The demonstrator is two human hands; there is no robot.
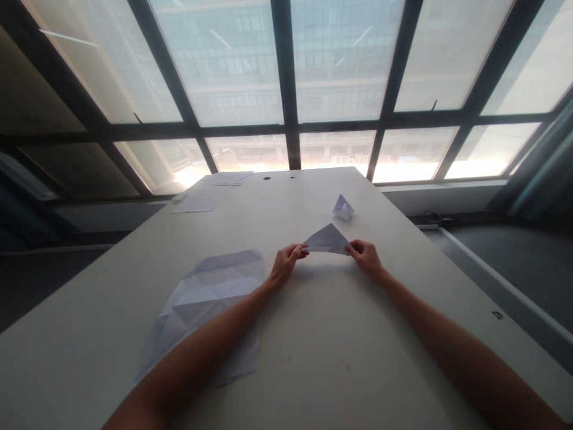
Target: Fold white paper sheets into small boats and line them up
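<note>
Between my two hands is a sheet of white paper folded into a triangle, its point facing away from me. My left hand pinches its left corner, and my right hand grips the right corner. The folded paper is held slightly above the table. Just beyond it, a small folded paper boat rests on the table. Under and beside my left forearm lie creased white sheets, partly covered by the arm.
The white table stretches away toward large dark-framed windows. Flat paper sheets lie at its far left. Two dark round spots show near the far edge. A curtain hangs at the right.
</note>
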